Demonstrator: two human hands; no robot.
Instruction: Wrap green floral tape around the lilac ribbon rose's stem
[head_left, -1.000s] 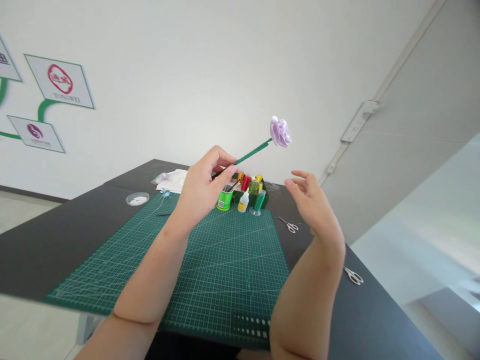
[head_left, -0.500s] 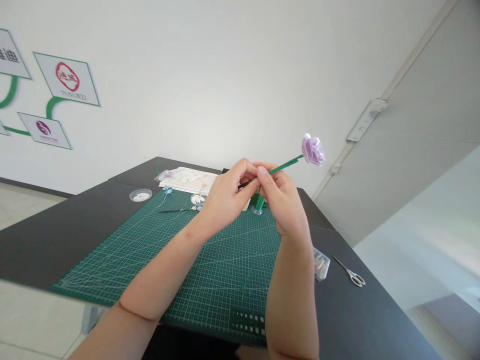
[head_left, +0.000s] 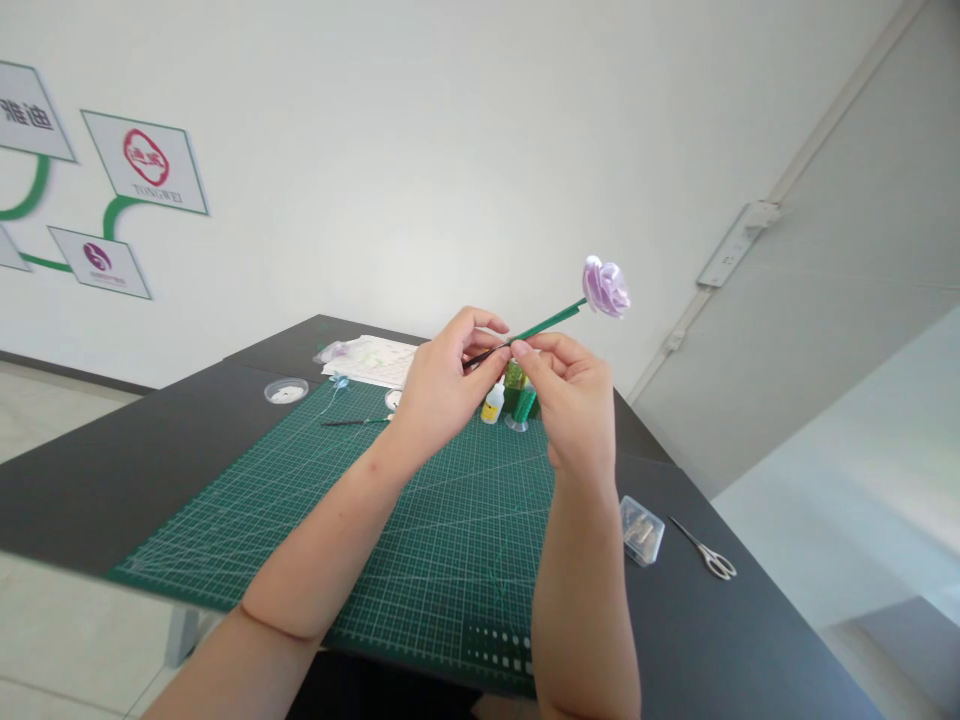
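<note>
A lilac artificial flower (head_left: 606, 287) is held up above the mat, tilted with its bloom to the upper right. Its stem is wrapped in green for the upper part and looks dark at the lower end. My left hand (head_left: 446, 380) is closed around that dark lower end. Thumb and fingertips of my right hand (head_left: 576, 395) pinch the stem where green meets dark, touching my left fingertips. Whether a strip of tape is also between these fingers cannot be made out. Below the hands stand a small bottle with a yellow label (head_left: 493, 403) and a green spool (head_left: 523, 408).
A green cutting mat (head_left: 450, 540) covers much of the dark table (head_left: 67, 490). At right lie a clear box (head_left: 641, 530) and scissors (head_left: 709, 552). White sheets (head_left: 375, 358), a round dish (head_left: 286, 391) and a small blue flower (head_left: 340, 382) are at the back left.
Both hands and the flower have shifted slightly left, and the bloom sits a little higher. My right hand has slid down the stem, with its fingers drawn in; more green stem and the bottle now show.
</note>
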